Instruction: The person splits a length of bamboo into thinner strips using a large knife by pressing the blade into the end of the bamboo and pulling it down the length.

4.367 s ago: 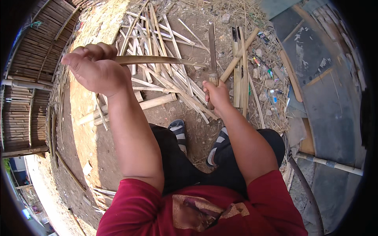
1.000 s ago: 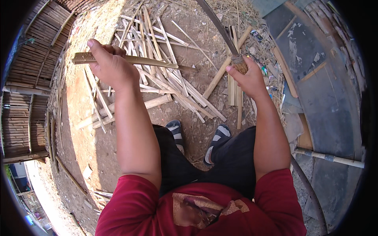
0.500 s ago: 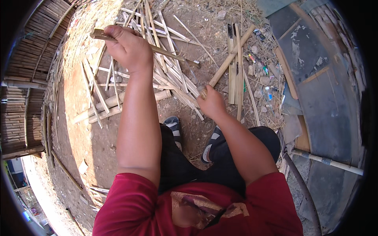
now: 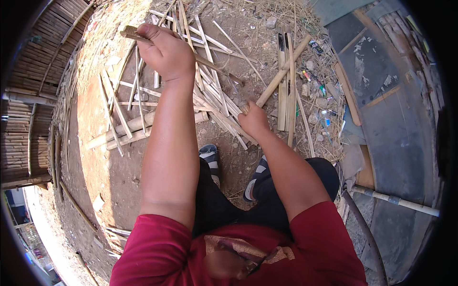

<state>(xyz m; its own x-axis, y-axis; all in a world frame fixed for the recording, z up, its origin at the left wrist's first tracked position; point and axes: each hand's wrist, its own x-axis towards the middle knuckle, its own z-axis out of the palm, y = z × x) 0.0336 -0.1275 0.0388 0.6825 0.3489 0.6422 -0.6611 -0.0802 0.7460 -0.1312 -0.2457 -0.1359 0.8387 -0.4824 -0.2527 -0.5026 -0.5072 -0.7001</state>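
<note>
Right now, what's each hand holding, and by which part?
Left hand: a bamboo strip, gripped near its left end. Right hand: a tool, by its wooden handle; the rest of it can't be made out.

bright daylight | sunlit ground [image 4: 93, 171] left, overexposed patches | centre shaded | fisheye-bent edges, black corners

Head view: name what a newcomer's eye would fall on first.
Probably the left hand, raised at upper left of centre and gripping a bamboo piece that slants down to the right. Behind it, the tangle of pale split strips spreads over the dirt at upper centre. The red shirt stands out along the bottom edge.
</note>
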